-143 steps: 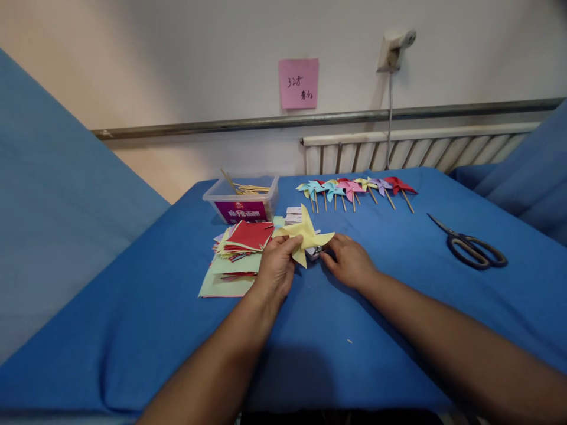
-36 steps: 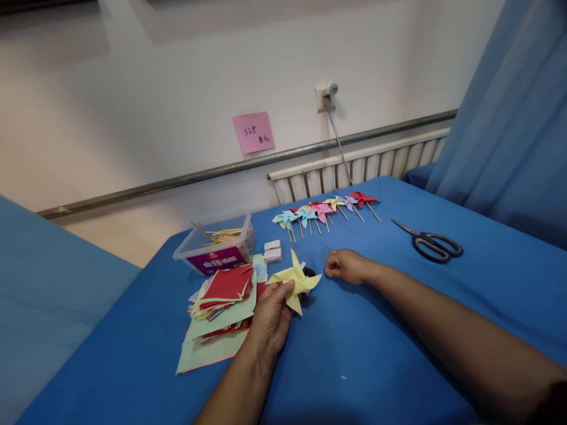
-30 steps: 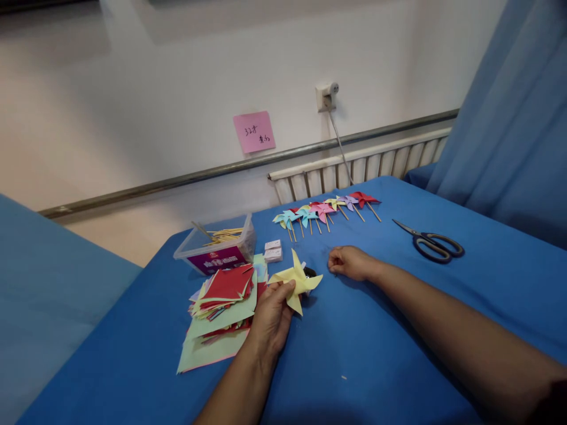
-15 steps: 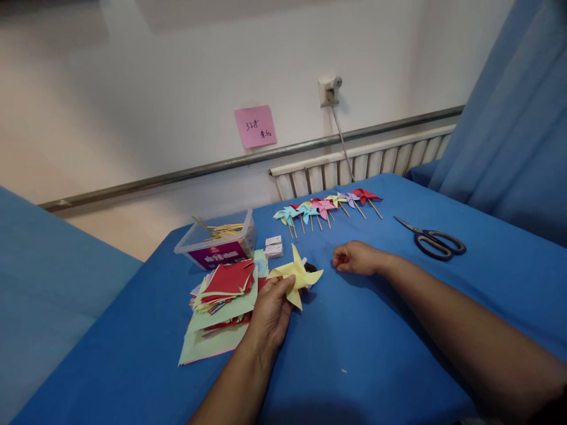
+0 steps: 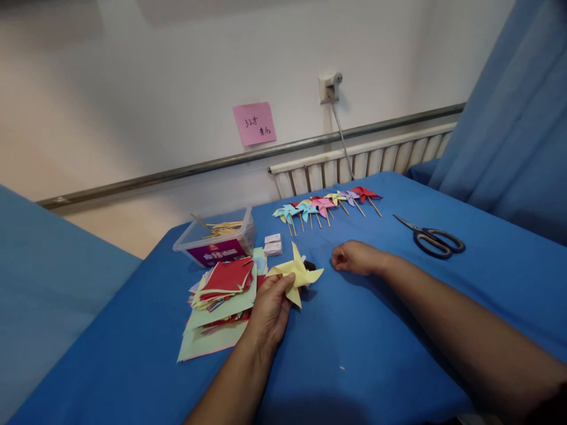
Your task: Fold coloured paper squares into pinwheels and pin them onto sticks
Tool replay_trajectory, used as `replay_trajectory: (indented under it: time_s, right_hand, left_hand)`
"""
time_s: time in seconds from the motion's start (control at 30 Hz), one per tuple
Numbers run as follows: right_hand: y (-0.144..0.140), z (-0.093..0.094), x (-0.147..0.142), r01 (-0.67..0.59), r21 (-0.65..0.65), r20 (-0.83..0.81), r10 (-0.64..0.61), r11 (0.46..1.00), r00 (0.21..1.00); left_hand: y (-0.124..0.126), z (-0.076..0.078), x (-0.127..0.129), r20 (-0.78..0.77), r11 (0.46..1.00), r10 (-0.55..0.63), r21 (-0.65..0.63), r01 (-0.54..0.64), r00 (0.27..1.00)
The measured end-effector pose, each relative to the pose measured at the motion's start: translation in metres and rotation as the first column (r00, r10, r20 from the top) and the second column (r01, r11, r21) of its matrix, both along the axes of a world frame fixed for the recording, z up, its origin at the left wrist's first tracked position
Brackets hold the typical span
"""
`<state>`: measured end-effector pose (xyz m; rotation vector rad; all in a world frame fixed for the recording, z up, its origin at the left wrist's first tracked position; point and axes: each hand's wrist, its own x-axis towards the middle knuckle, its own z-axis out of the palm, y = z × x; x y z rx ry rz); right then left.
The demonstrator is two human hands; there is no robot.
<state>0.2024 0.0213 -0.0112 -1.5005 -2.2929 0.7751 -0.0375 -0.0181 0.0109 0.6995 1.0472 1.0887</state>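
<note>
A pale yellow paper pinwheel is pinched between the thumb and fingers of my left hand, its blades folded in and no stick visible on it. Behind it a small black-and-clear object is partly hidden; its kind I cannot make out. My right hand rests low over the blue cloth to the right, fingers curled together; whatever they hold, if anything, is hidden. Two small white boxes stand just beyond the pinwheel. Several finished pinwheels on sticks lie in a row at the back.
Left of my left hand lie stacked coloured paper squares on green sheets. Behind them stands a clear plastic box holding wooden sticks. Black-handled scissors lie at the right. A radiator runs along the wall.
Both hands keep nearly the same pose, the left still pinching the yellow pinwheel. The whole view has shifted very slightly.
</note>
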Motion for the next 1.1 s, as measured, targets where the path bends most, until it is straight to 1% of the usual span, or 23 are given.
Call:
replay_trajectory:
  time_s: [0.2, 0.33, 0.4, 0.43, 0.5, 0.57, 0.6, 0.67, 0.7, 0.8, 0.87, 1.0, 1.1]
  right_hand:
    - [0.0, -0.003, 0.001, 0.025, -0.01, -0.019, -0.025, 1.0, 0.999]
    - [0.0, -0.005, 0.003, 0.034, -0.022, -0.042, -0.035, 0.999, 0.999]
    - [0.001, -0.005, 0.005, 0.05, -0.051, -0.113, -0.056, 0.997, 0.992]
    - [0.002, -0.004, 0.005, 0.067, -0.066, -0.178, -0.078, 0.996, 0.981]
    - [0.0, 0.0, 0.001, 0.119, -0.086, -0.353, -0.142, 0.989, 0.925]
    - [-0.007, 0.009, -0.011, 0.193, -0.073, -0.53, -0.202, 0.978, 0.824]
    - [-0.012, 0.014, -0.019, 0.21, -0.074, -0.6, -0.211, 0.975, 0.772]
    - [-0.028, 0.022, -0.041, 0.222, -0.057, -0.682, -0.201, 0.973, 0.703]
    - [-0.036, 0.025, -0.051, 0.227, -0.043, -0.692, -0.193, 0.973, 0.696]
    - [-0.055, 0.026, -0.076, 0.226, 0.026, -0.683, -0.148, 0.974, 0.716]
    - [-0.06, 0.022, -0.082, 0.245, 0.083, -0.651, -0.134, 0.966, 0.747]
    - [-0.055, 0.015, -0.079, 0.319, 0.09, -0.64, -0.191, 0.943, 0.745]
    - [-0.052, 0.013, -0.076, 0.328, 0.094, -0.63, -0.199, 0.94, 0.751]
  left_hand:
    - [0.0, -0.001, 0.0, 0.003, 1.0, -0.006, 0.011, 0.006, 1.0]
    - [-0.002, -0.001, 0.001, -0.03, 0.999, 0.004, 0.038, -0.003, 1.0]
    - [-0.002, -0.001, 0.002, -0.063, 0.997, 0.04, 0.071, -0.035, 0.997]
    - [-0.001, -0.002, 0.002, -0.083, 0.994, 0.065, 0.09, -0.057, 0.994]
    - [0.0, -0.003, 0.002, -0.127, 0.986, 0.118, 0.134, -0.101, 0.985]
    - [0.0, -0.004, 0.002, -0.178, 0.973, 0.163, 0.189, -0.128, 0.971]
    - [0.0, -0.004, 0.003, -0.206, 0.966, 0.181, 0.221, -0.134, 0.962]
    - [0.0, -0.004, 0.004, -0.269, 0.951, 0.208, 0.281, -0.13, 0.94]
    - [-0.001, -0.004, 0.005, -0.295, 0.943, 0.218, 0.308, -0.123, 0.93]
    - [-0.004, -0.003, 0.007, -0.349, 0.924, 0.229, 0.372, -0.09, 0.909]
    - [-0.006, -0.002, 0.009, -0.367, 0.918, 0.226, 0.391, -0.071, 0.902]
    - [-0.007, -0.004, 0.01, -0.356, 0.929, 0.17, 0.368, -0.03, 0.919]
    - [-0.007, -0.005, 0.009, -0.342, 0.942, 0.138, 0.335, -0.017, 0.929]
